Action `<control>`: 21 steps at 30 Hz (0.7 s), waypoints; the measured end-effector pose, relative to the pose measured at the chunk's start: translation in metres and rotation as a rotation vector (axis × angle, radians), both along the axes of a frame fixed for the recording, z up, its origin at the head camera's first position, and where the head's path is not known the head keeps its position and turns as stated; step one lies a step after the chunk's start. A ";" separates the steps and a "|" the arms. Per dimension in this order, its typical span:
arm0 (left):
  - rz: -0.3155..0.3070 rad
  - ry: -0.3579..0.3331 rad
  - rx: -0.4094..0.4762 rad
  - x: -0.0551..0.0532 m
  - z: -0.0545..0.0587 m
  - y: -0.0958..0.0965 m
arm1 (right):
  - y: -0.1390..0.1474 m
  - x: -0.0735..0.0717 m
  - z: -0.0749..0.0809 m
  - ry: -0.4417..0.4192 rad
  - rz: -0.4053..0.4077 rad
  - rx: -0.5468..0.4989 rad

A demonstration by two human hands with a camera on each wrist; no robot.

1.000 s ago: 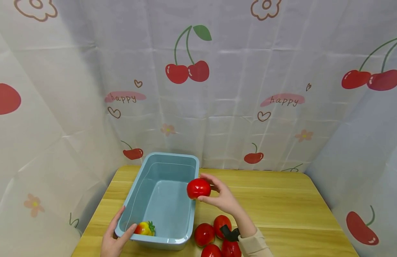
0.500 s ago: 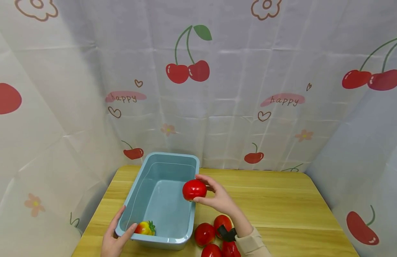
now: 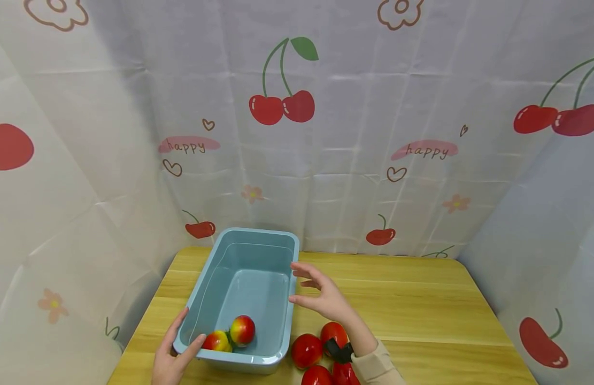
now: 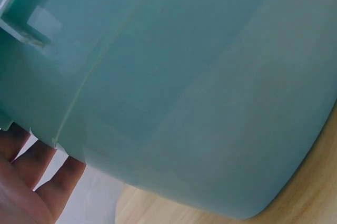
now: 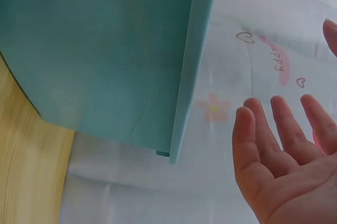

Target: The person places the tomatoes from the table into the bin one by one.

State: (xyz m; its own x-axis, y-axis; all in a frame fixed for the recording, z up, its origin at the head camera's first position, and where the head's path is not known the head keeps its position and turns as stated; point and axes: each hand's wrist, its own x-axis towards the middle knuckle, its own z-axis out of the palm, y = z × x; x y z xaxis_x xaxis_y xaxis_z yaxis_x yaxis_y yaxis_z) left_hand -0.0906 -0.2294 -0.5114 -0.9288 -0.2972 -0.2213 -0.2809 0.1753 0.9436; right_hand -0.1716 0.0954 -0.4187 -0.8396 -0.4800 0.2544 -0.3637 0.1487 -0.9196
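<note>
A blue bin (image 3: 236,359) stands on the left part of the wooden counter (image 3: 412,305), its long sides running from the far edge toward the person, and its far end close to the far left corner. The left hand (image 3: 171,358) grips this bin at its near left corner: the thumb lies over the near rim, and the fingers are along the outside of the left wall.

The right hand (image 3: 324,297) is open and holds nothing. It is in the air at the right rim of the bin, the fingers a little bent and the thumb well apart from them. From the right wrist I can see a gap between this hand and the rim.

Inside the bin, in the near part, a red-and-yellow fruit (image 3: 242,330) lies just beside a second yellow-red fruit (image 3: 217,341), which is in the near left corner, close to the left thumb.

On the counter, to the right of the bin and toward the near edge, four red fruits (image 3: 306,351) make a tight group; a black wrist band (image 3: 339,350) covers a part of them. Behind the counter hangs a pale curtain (image 3: 345,208) with printed cherries.
</note>
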 end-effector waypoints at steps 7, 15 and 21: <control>0.001 0.008 -0.007 0.000 -0.001 0.000 | 0.002 0.002 -0.004 0.013 -0.007 -0.010; -0.005 0.016 -0.027 -0.001 -0.002 0.000 | 0.005 0.010 -0.004 -0.005 -0.029 -0.008; -0.003 0.006 -0.021 0.000 -0.001 -0.001 | 0.009 0.013 -0.009 -0.009 -0.034 -0.016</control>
State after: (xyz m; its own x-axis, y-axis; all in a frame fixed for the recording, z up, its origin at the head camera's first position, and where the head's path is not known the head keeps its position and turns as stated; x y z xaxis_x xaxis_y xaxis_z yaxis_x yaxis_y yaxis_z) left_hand -0.0907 -0.2303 -0.5128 -0.9310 -0.2985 -0.2099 -0.2750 0.1957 0.9413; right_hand -0.1584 0.1044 -0.4278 -0.8579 -0.4468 0.2538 -0.3500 0.1465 -0.9252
